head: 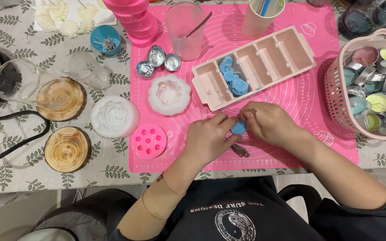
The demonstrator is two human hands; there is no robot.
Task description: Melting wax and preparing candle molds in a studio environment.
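Both hands pinch one blue wax disc [238, 128] over pink mat [291, 107]; left hand [208, 140] steadies, right hand [269, 125] fingers closed on its edge; pink mould tray [287, 53] near.

Home craft table, leaf-print tablecloth [18, 176], pink silicone mat [291, 102], candle moulds [115, 117], basket of tealights [336, 96], wooden coasters [68, 149]

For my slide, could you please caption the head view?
Both hands pinch a blue wax disc over a pink mat, beside a compartmented pink mould.
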